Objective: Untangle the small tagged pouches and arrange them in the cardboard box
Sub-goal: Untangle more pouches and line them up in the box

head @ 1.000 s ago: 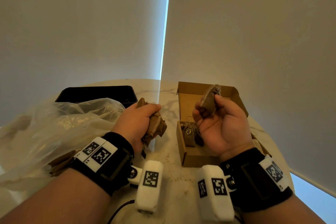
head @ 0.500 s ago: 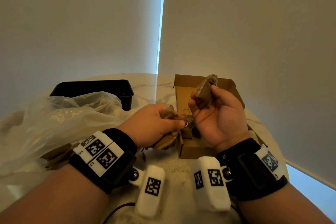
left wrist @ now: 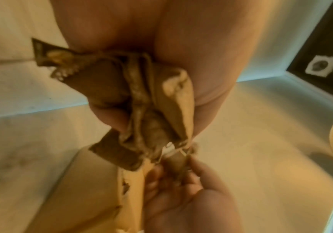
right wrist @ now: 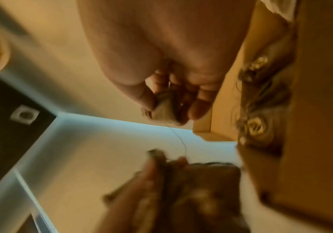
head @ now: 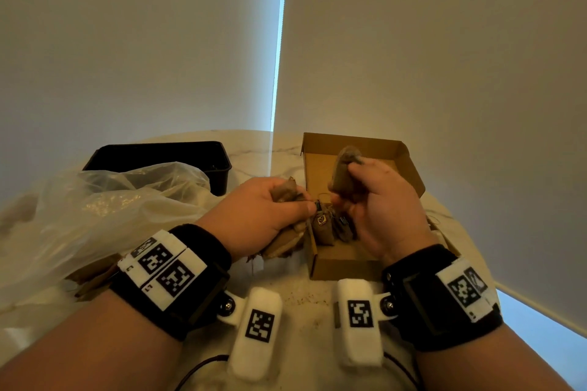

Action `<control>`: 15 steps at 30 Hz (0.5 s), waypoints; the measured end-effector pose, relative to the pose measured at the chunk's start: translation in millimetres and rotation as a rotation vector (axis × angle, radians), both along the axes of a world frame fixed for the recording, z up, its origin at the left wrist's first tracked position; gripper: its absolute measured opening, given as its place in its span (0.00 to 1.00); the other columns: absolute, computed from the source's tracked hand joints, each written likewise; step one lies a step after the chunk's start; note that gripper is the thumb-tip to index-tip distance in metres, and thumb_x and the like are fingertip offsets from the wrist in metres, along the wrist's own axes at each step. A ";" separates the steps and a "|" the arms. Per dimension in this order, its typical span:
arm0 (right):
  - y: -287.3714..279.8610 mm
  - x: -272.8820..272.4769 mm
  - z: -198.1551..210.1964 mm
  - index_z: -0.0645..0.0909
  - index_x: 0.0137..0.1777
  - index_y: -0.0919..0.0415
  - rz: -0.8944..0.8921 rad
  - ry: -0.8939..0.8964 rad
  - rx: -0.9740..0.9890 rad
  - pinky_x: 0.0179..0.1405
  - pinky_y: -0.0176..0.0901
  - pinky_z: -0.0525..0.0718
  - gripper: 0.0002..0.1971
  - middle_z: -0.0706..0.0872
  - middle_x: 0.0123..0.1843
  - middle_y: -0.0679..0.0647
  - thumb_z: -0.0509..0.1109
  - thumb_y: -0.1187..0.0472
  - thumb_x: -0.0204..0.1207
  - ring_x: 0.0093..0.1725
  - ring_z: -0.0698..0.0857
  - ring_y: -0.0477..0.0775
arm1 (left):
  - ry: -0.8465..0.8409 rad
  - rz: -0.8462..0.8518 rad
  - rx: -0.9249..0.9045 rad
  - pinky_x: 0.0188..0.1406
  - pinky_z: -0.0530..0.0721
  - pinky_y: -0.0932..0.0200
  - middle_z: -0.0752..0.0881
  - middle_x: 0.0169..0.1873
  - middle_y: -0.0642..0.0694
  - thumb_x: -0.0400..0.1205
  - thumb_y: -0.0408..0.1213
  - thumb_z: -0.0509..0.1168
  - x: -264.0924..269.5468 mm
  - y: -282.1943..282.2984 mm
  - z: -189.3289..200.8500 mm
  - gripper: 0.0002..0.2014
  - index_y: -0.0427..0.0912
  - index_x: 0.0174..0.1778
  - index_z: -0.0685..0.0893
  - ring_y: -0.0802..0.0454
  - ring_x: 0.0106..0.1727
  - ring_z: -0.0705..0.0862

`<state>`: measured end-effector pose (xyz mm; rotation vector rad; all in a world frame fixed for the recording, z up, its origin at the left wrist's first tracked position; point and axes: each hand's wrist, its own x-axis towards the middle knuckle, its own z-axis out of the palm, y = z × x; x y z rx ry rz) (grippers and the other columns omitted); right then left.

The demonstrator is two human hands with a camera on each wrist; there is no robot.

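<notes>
My left hand (head: 270, 213) grips a bunch of brown pouches (left wrist: 141, 100) just left of the open cardboard box (head: 409, 162). My right hand (head: 374, 197) holds one brown pouch (head: 344, 173) up over the box, fingers curled round it. A thin string (right wrist: 179, 138) runs from that pouch (right wrist: 165, 110) down to the bunch in the left hand. Two tagged pouches (head: 324, 227) stand inside the box at its near left side, partly hidden by my hands.
A crumpled clear plastic bag (head: 104, 209) lies at the left on the marble table (head: 301, 298). Behind it stands a black tray (head: 158, 155). More brown pouches (head: 92, 279) lie under the bag near my left wrist. White walls stand close behind.
My left hand has moved right with its bunch, up to the box's left wall. The right hand has stayed over the box with its pouch, lowering slightly.
</notes>
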<state>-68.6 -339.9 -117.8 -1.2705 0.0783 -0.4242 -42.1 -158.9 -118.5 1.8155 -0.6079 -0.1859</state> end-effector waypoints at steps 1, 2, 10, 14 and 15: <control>-1.0 0.3 -2.2 0.86 0.52 0.54 -0.030 0.051 -0.151 0.43 0.51 0.89 0.06 0.90 0.48 0.57 0.67 0.60 0.84 0.50 0.90 0.60 | 0.052 0.000 -0.081 0.32 0.88 0.60 0.92 0.36 0.44 0.82 0.40 0.70 -0.6 1.1 2.0 0.05 0.44 0.48 0.89 0.49 0.35 0.91; -1.0 -0.4 -3.8 0.88 0.48 0.52 -0.031 0.082 -0.261 0.46 0.54 0.91 0.06 0.92 0.46 0.56 0.69 0.60 0.82 0.50 0.91 0.60 | 0.091 0.004 -0.150 0.31 0.88 0.60 0.92 0.36 0.43 0.82 0.39 0.70 -1.1 1.9 3.6 0.05 0.42 0.48 0.89 0.48 0.34 0.91; 7.9 -6.2 -5.0 0.86 0.50 0.53 0.063 0.043 -0.459 0.54 0.68 0.89 0.03 0.93 0.47 0.58 0.73 0.62 0.79 0.50 0.91 0.65 | 0.134 0.041 -0.239 0.34 0.89 0.55 0.92 0.40 0.34 0.83 0.39 0.70 3.1 2.0 1.4 0.08 0.39 0.50 0.89 0.41 0.38 0.92; 9.7 -6.4 -6.8 0.87 0.48 0.54 0.077 0.047 -0.467 0.45 0.56 0.92 0.02 0.93 0.46 0.57 0.73 0.61 0.80 0.49 0.91 0.64 | 0.123 0.063 -0.241 0.34 0.89 0.52 0.91 0.39 0.33 0.83 0.39 0.70 4.1 1.4 -0.1 0.07 0.38 0.49 0.89 0.38 0.37 0.91; 10.1 -7.0 -6.6 0.87 0.48 0.54 0.083 0.037 -0.479 0.41 0.48 0.90 0.02 0.93 0.46 0.56 0.73 0.61 0.80 0.47 0.91 0.60 | 0.121 0.065 -0.239 0.33 0.89 0.53 0.91 0.39 0.33 0.83 0.39 0.70 4.2 1.5 -0.4 0.07 0.38 0.49 0.89 0.39 0.37 0.91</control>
